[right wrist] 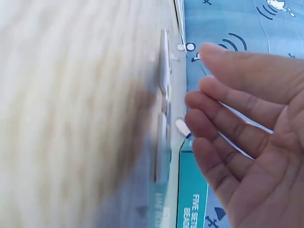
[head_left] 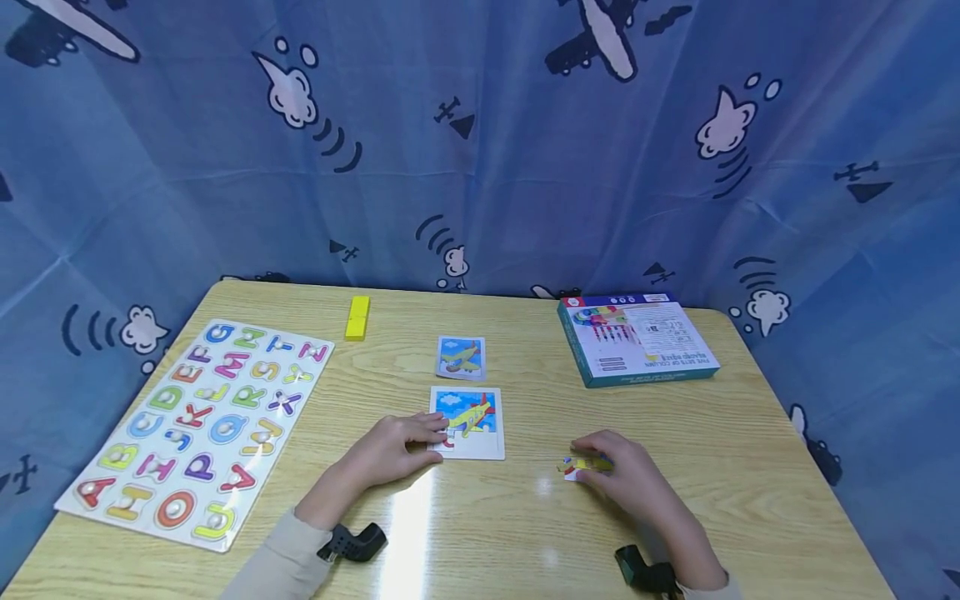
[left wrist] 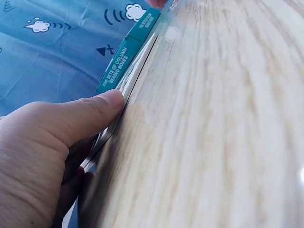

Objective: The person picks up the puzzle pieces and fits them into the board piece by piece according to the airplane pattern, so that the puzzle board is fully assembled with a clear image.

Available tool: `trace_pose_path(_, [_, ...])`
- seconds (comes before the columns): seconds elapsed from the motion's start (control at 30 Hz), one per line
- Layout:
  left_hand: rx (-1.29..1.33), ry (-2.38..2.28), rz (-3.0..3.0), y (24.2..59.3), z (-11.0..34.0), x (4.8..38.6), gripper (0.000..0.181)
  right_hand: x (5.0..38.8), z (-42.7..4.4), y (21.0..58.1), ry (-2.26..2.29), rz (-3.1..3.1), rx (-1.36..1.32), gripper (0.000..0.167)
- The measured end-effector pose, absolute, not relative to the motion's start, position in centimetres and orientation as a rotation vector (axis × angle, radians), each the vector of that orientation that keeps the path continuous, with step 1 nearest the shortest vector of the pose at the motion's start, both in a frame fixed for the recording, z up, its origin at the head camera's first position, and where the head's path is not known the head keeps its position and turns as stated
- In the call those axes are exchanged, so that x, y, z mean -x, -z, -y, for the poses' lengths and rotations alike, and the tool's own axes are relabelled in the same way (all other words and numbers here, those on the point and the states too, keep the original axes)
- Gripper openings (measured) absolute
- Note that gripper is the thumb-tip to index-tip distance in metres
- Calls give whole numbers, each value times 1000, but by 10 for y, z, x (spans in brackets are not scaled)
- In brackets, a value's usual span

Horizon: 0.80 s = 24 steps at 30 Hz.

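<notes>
In the head view my left hand (head_left: 393,450) rests at the left side of a small puzzle board (head_left: 489,450) with a yellow airplane on blue sky. Its fingertips touch the board's left part, and part of the board's lower left shows white. In the left wrist view the thumb (left wrist: 102,108) lies along the board's edge; the other fingers are mostly hidden. To the right, my right hand (head_left: 626,467) hovers with loosely bent fingers around yellow puzzle pieces (head_left: 581,465) on the table. The right wrist view shows these flat pieces (right wrist: 162,147) apart from the fingertips.
A picture card (head_left: 461,358) with the airplane lies behind the board. An alphabet board (head_left: 251,337) covers the table's left side. Yellow blocks (head_left: 357,318) lie at the back, and a teal-sided box (head_left: 637,342) at the back right. A blue curtain (head_left: 480,167) hangs behind.
</notes>
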<state>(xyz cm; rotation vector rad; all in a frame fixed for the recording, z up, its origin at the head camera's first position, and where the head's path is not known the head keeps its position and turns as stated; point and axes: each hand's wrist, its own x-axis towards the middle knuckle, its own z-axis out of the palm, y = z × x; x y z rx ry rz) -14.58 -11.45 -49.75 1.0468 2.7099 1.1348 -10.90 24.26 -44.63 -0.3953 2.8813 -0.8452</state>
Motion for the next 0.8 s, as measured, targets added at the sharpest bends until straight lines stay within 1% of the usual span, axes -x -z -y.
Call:
trace_pose_path(0.4, [-1032,-1121,-2710,497,114,145,31,106,-247,455,722,-2912,397,30])
trace_pose_path(0.63, [-1049,-1120,-2725,497,114,145,31,106,-246,455,749,-2918,390,22])
trace_pose_path(0.8, [-1045,-1121,-2722,497,114,145,31,106,-244,456,761,-2946,431,20])
